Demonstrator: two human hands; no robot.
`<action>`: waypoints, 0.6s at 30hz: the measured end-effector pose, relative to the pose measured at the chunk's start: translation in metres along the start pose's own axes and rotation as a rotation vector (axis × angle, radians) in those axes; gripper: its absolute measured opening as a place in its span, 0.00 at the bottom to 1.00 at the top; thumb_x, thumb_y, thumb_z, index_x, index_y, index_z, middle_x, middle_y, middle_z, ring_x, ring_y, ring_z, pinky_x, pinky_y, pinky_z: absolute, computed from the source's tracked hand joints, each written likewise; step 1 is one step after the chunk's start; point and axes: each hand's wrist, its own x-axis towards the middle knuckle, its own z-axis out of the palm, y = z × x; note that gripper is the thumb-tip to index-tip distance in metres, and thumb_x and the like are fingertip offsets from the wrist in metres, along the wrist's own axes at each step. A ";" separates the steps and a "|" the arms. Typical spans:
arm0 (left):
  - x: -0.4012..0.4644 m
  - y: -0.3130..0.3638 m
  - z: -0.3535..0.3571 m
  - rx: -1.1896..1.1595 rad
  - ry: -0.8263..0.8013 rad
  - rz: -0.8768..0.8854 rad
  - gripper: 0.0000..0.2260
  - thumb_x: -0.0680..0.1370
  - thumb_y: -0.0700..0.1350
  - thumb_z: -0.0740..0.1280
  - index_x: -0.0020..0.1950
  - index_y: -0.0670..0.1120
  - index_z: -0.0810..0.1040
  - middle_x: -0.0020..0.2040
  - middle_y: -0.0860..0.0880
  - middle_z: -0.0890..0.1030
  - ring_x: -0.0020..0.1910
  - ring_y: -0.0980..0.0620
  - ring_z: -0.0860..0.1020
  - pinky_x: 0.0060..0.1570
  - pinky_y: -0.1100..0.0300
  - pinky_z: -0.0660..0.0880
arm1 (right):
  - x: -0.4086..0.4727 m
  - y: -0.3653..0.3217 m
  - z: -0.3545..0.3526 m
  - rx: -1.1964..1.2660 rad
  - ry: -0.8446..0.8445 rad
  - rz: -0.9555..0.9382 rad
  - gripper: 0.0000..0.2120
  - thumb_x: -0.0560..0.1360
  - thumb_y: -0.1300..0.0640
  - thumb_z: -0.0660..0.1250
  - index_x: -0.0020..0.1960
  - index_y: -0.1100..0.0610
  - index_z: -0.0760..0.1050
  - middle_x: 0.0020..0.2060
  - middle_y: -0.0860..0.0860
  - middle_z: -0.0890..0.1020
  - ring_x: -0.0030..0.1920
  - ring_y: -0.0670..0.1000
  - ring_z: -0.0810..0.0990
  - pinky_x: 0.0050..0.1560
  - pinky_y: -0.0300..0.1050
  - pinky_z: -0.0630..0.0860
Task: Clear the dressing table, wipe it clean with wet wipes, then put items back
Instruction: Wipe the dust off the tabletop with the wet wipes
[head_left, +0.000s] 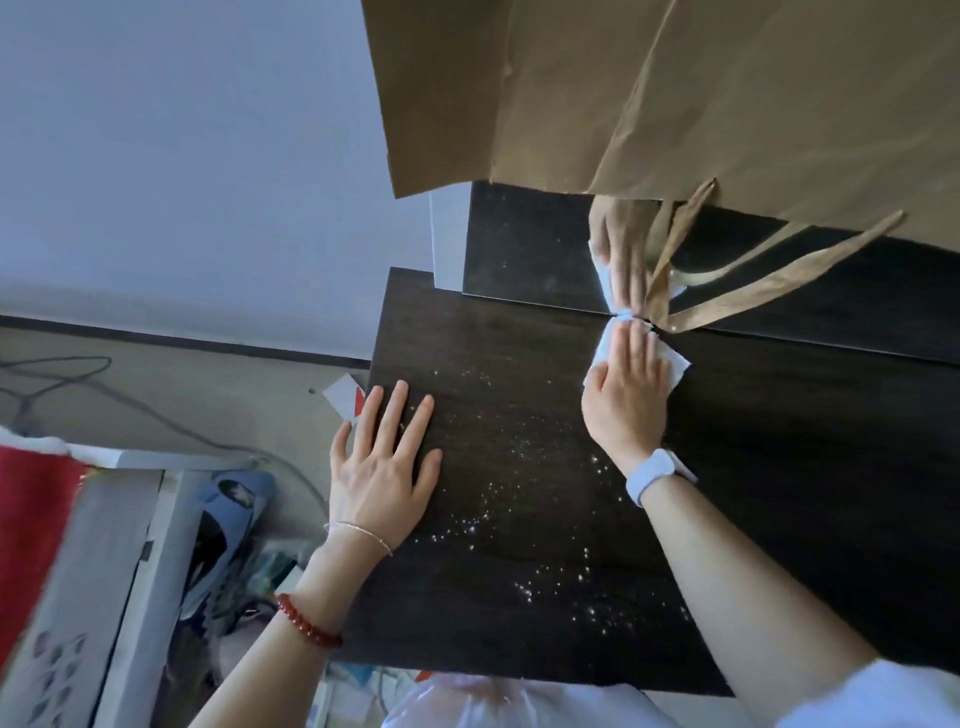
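Hands are both flat on the tabletop (519, 467). Left hand (382, 457) is spread open near the left edge, holding nothing. Right hand (626, 389) presses the wet wipe (675, 366) with straight fingers against the rear edge, at the mirror (524, 249). Unwiped specks lie between the hands, nearer the right; the next stroke is judged to run leftward and forward.

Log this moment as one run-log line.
phase: wiping | right hand: presses wet wipe at mirror base | left hand: flat on dressing table | specks remain
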 end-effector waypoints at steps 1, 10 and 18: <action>0.000 -0.001 0.000 0.001 0.002 0.008 0.23 0.75 0.56 0.52 0.70 0.52 0.64 0.71 0.46 0.67 0.71 0.46 0.60 0.63 0.44 0.65 | 0.002 -0.009 0.001 0.025 0.013 0.079 0.29 0.74 0.53 0.43 0.73 0.63 0.55 0.72 0.61 0.60 0.72 0.60 0.56 0.70 0.58 0.54; -0.002 -0.001 0.001 -0.070 -0.030 -0.103 0.31 0.75 0.58 0.45 0.74 0.43 0.53 0.75 0.44 0.51 0.73 0.47 0.46 0.71 0.50 0.47 | -0.003 -0.130 0.028 0.044 -0.177 -0.469 0.27 0.78 0.58 0.51 0.75 0.57 0.46 0.76 0.53 0.48 0.75 0.53 0.43 0.72 0.50 0.40; -0.036 -0.016 -0.006 -0.162 -0.148 -0.123 0.32 0.73 0.65 0.36 0.71 0.48 0.36 0.73 0.52 0.37 0.72 0.51 0.36 0.72 0.50 0.42 | -0.024 -0.087 0.015 -0.168 -0.354 -1.080 0.28 0.74 0.52 0.38 0.75 0.54 0.42 0.74 0.50 0.43 0.74 0.51 0.40 0.73 0.50 0.36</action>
